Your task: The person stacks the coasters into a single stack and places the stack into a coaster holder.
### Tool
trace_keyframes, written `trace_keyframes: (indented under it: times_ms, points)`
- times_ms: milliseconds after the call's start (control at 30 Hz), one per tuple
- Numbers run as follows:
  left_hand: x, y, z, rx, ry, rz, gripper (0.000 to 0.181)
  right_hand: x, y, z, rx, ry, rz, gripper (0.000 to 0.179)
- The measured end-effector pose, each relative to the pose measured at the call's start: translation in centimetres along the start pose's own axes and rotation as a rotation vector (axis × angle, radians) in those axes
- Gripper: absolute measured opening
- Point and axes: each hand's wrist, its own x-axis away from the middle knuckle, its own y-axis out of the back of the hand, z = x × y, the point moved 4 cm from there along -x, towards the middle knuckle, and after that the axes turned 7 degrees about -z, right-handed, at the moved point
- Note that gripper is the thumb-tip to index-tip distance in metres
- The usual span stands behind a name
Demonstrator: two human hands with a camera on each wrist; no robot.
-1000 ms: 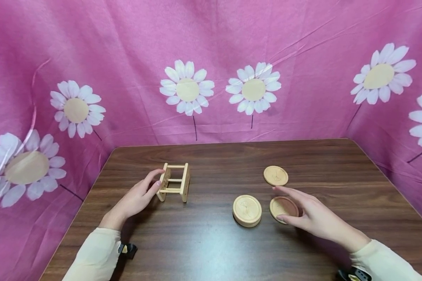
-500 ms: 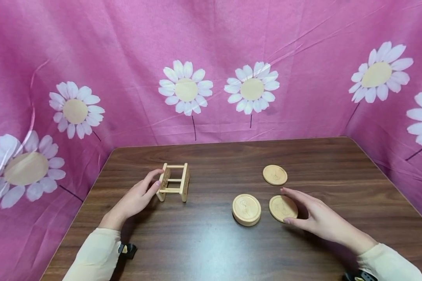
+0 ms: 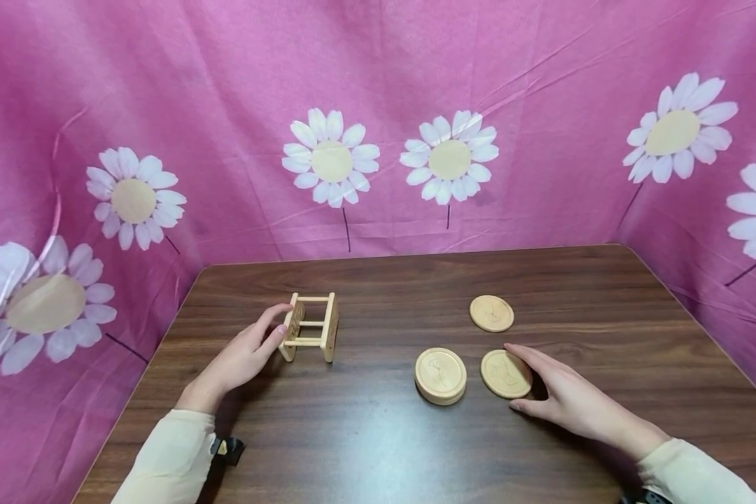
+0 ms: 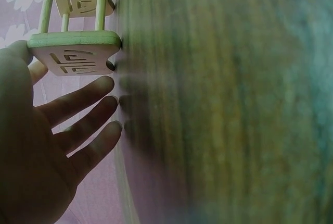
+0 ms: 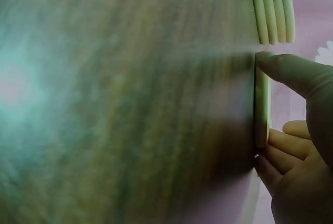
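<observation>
Now the pale, round wooden disc (image 3: 506, 374) sits just left of the spread right hand (image 3: 570, 395), toward the brown wood-grain tabletop's (image 3: 655, 357) right edge.

Rack (image 3: 330, 329) and discs (image 3: 507, 374) — smooth, matt-looking wood; tabletop (image 3: 353, 434) — glossy wood grain; backdrop (image 3: 384, 70) cloth, lightly creased.
</observation>
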Motion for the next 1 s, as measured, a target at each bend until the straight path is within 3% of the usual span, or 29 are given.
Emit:
trace_keyframes:
  times_ms: [267, 600, 1000]
  points:
    - [-0.42, -0.22, -0.24, 0.008, -0.023, -0.002, 0.043, 0.38, 0.05, -0.37, 0.034, -0.005, -0.009, 0.079]
    - [0.48, -0.02, 0.07, 0.001, -0.009, 0.003, 0.043, 0.47, -0.53, -0.28, 0.045, -0.017, 0.001, 0.079]
    - [0.13, -0.11, 0.07, 0.014, -0.037, -0.008, 0.041, 0.44, -0.05, -0.47, 0.041, -0.059, -0.007, 0.081]
